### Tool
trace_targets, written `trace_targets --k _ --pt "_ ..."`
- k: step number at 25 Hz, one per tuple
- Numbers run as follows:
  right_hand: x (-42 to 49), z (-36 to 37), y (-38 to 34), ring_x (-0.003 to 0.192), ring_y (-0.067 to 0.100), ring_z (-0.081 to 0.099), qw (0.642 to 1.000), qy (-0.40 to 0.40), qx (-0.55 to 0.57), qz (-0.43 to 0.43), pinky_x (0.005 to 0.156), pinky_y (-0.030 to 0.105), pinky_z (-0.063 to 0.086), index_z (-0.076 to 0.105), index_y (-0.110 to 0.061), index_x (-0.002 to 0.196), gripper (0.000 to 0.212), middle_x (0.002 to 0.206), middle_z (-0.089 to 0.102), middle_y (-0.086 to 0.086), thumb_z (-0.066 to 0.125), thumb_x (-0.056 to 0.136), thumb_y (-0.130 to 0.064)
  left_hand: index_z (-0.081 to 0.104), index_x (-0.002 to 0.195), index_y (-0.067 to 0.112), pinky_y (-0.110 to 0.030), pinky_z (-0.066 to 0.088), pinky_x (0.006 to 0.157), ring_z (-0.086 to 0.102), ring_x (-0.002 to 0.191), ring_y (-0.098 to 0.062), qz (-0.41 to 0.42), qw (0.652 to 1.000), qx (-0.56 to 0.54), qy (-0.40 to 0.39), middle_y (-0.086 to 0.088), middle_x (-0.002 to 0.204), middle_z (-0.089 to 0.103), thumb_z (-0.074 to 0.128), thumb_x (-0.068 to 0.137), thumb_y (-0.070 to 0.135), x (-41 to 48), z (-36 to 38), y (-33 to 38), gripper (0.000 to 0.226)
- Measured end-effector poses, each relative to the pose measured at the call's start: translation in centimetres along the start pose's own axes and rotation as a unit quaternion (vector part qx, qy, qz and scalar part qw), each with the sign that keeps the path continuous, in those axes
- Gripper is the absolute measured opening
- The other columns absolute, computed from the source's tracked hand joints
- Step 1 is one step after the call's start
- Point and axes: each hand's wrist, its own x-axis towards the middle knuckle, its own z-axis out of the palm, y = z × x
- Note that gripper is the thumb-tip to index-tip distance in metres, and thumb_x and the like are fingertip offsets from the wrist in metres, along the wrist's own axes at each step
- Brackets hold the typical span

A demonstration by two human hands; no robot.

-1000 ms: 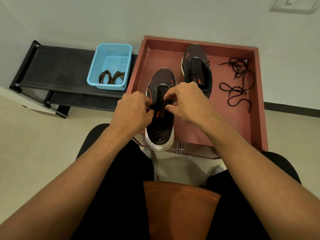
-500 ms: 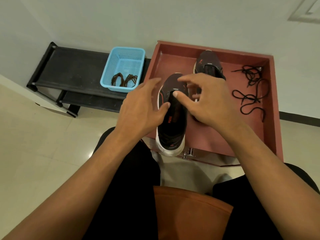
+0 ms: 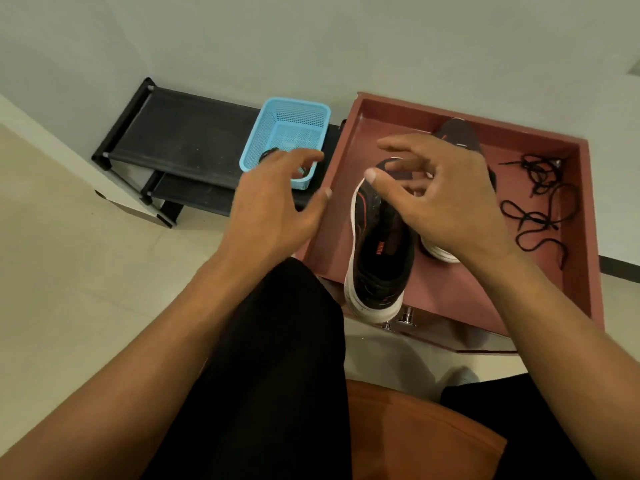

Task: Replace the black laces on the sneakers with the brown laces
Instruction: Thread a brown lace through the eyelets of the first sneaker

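Black mesh with a white sole, the near sneaker [image 3: 377, 244] lies in the red-brown tray [image 3: 450, 292]. Its long axis runs away from the person, toe toward the wall and heel overhanging the tray's near edge. The right hand [image 3: 440, 199] hovers over its toe with fingers [image 3: 401, 145] loosely spread, gripping nothing; whether they touch the shoe I cannot tell. The left hand [image 3: 273, 202] is open too, its fingers [image 3: 304, 155] stretched over the near rim of one blue basket [image 3: 287, 129] and holding nothing. There are two sneakers: the far sneaker [image 3: 457, 133] sits half hidden behind the right hand. Loose black laces [image 3: 533, 202] tangle at the tray's right side. The brown laces [image 3: 268, 154] show only as a dark scrap in the basket, which rests on a black shoe rack [image 3: 187, 133].
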Motion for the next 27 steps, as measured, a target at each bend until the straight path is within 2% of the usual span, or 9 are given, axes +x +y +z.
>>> trace_targets --k 3,6,11,16,19,21,23,25,27 --pt "4.0 3.7 -0.3 0.096 -0.002 0.072 0.999 -0.022 -0.030 -0.019 0.083 0.013 0.058 0.074 -0.020 0.128 0.034 0.115 0.077 -0.008 0.073 0.096 -0.032 0.070 0.130 0.021 -0.024 0.052 0.100 0.067 0.116 -0.010 -0.040 0.998 0.038 0.011 0.002 0.130 0.071 0.074 0.094 0.030 3.7 -0.4 -4.1 0.038" --pt "9.5 9.1 0.3 0.098 0.000 0.070 0.991 -0.080 -0.100 -0.038 0.093 0.008 0.050 0.076 -0.018 0.127 0.030 0.122 0.076 -0.005 0.065 0.098 -0.015 0.073 0.126 0.023 -0.032 0.054 0.103 0.067 0.122 -0.019 -0.063 0.994 0.091 -0.002 -0.003 0.133 0.071 0.072 0.095 0.029 8.2 0.3 -9.2 0.031" --pt "16.9 17.8 2.9 0.110 0.018 0.070 0.963 -0.156 -0.216 -0.035 0.091 0.022 0.051 0.076 -0.013 0.121 0.027 0.124 0.074 0.004 0.068 0.096 -0.006 0.073 0.127 0.025 -0.048 0.042 0.113 0.044 0.141 -0.028 -0.088 0.978 0.179 -0.057 -0.008 0.151 0.051 0.074 0.093 0.032 14.4 3.0 -16.5 0.035" --pt "21.8 22.6 5.8 0.100 0.023 0.072 0.944 -0.187 -0.271 -0.003 0.095 0.038 0.059 0.079 -0.006 0.105 0.019 0.106 0.077 0.010 0.080 0.086 -0.007 0.072 0.127 0.029 -0.056 0.037 0.116 0.033 0.145 -0.032 -0.120 0.960 0.223 -0.120 -0.010 0.154 0.041 0.078 0.090 0.038 18.0 6.0 -20.1 0.039" --pt "23.4 24.5 6.9 0.098 0.027 0.073 0.933 -0.201 -0.299 0.003 0.092 0.045 0.060 0.077 -0.001 0.106 0.024 0.104 0.077 0.014 0.081 0.083 -0.009 0.070 0.128 0.024 -0.057 0.036 0.116 0.033 0.144 -0.033 -0.145 0.952 0.234 -0.137 -0.009 0.152 0.040 0.081 0.084 0.043 19.4 7.4 -21.5 0.049" --pt "23.8 25.4 7.2 0.098 0.028 0.070 0.928 -0.210 -0.307 0.005 0.090 0.043 0.060 0.074 -0.001 0.108 0.026 0.105 0.074 0.014 0.080 0.083 -0.010 0.064 0.135 0.018 -0.058 0.037 0.115 0.034 0.143 -0.035 -0.164 0.943 0.251 -0.148 -0.010 0.152 0.039 0.082 0.080 0.045 19.8 8.3 -22.0 0.063" --pt "23.8 26.1 7.4 0.093 0.027 0.064 0.924 -0.215 -0.316 -0.002 0.082 0.038 0.056 0.067 -0.002 0.100 0.017 0.100 0.066 0.012 0.075 0.086 -0.008 0.058 0.139 0.012 -0.058 0.037 0.115 0.035 0.143 -0.036 -0.163 0.940 0.263 -0.145 -0.013 0.152 0.039 0.080 0.082 0.041 20.0 9.0 -22.3 0.068" --pt "23.8 26.6 7.7 0.088 0.027 0.058 0.921 -0.210 -0.329 -0.008 0.074 0.035 0.047 0.059 -0.008 0.090 0.012 0.096 0.058 0.011 0.070 0.089 -0.005 0.057 0.138 0.009 -0.057 0.037 0.114 0.037 0.142 -0.036 -0.145 0.941 0.278 -0.129 -0.013 0.151 0.040 0.077 0.086 0.034 20.0 9.4 -22.2 0.061" --pt "23.7 27.1 7.8 0.085 0.027 0.057 0.919 -0.205 -0.336 -0.011 0.071 0.033 0.042 0.053 -0.010 0.077 0.020 0.088 0.055 0.008 0.066 0.091 -0.002 0.058 0.135 0.007 -0.055 0.038 0.112 0.039 0.140 -0.035 -0.126 0.942 0.295 -0.102 -0.013 0.147 0.044 0.071 0.091 0.028 20.0 9.5 -22.2 0.050"
